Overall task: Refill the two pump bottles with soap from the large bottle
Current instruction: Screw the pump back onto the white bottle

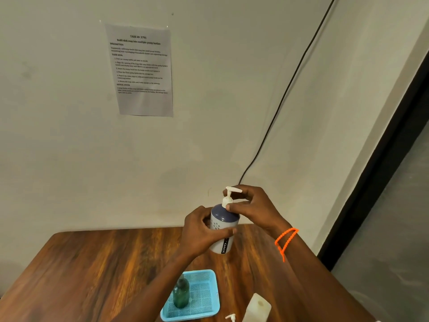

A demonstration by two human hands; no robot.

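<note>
The left hand [201, 231] grips the blue-and-white pump bottle [223, 228] tight while the right hand's fingers [236, 206] pinch the pump collar [226, 202], which should turn slowly and straight.

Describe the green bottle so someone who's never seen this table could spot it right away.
Start at the wooden table against the wall and find the light blue mesh tray near its front edge, below the person's arms. The dark green bottle is the only thing in that tray; unlike the white-and-blue pump bottle held above, it shows no pump head.
</note>
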